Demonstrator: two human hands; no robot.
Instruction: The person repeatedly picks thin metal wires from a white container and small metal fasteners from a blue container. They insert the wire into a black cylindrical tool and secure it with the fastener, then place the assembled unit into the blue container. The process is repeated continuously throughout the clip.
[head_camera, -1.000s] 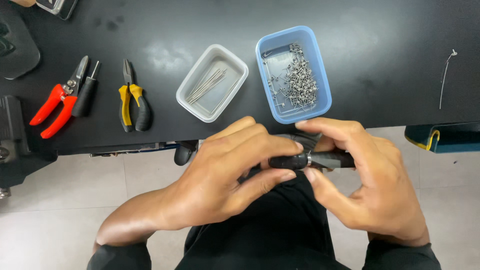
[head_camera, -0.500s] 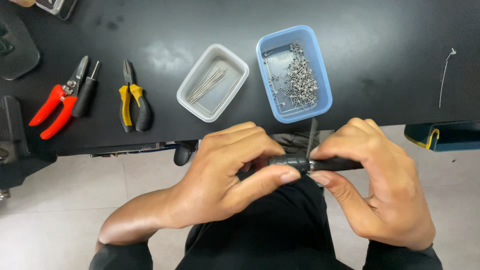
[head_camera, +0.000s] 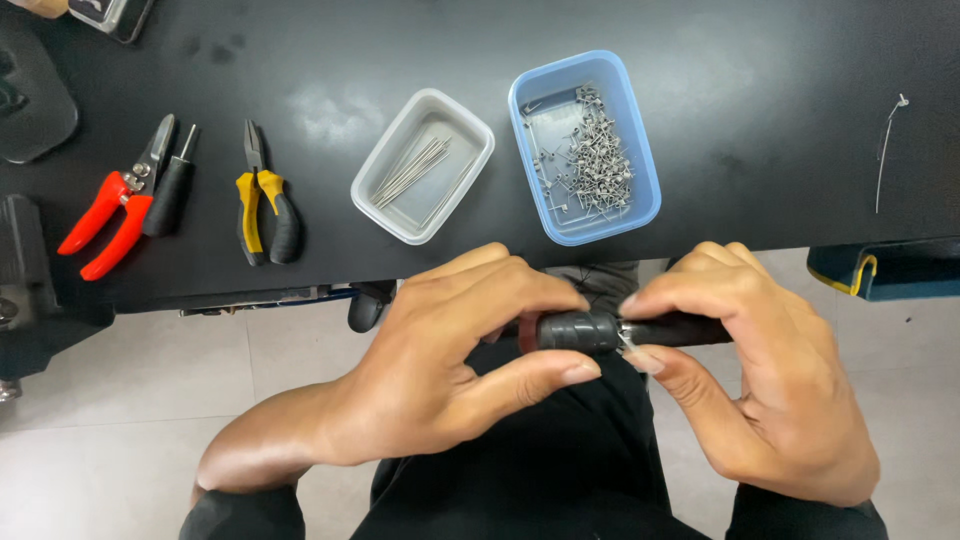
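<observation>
Over my lap, below the table's front edge, both hands hold one small black rod-shaped tool (head_camera: 600, 331) lying crosswise. My left hand (head_camera: 450, 370) wraps its thick grey and black end, with a red band showing at the fingers. My right hand (head_camera: 770, 370) pinches the thinner black end between thumb and fingers. A tiny bit of metal shows where the two parts meet. Ahead on the black table (head_camera: 760, 120) stand a blue tray (head_camera: 585, 145) with several small bent wire pieces and a clear tray (head_camera: 424, 165) with several straight thin wires.
On the table's left lie red-handled cutters (head_camera: 115, 205), a small black-handled tool (head_camera: 172, 185) and yellow-and-black pliers (head_camera: 262, 200). A loose thin wire (head_camera: 886, 145) lies at the far right. A dark blue object (head_camera: 885, 268) with yellow trim sits under the table's right edge.
My right hand has slid rightward along the tool, exposing more of its grey middle. The thin piece that stood up from the tool half a second ago is gone from sight.
</observation>
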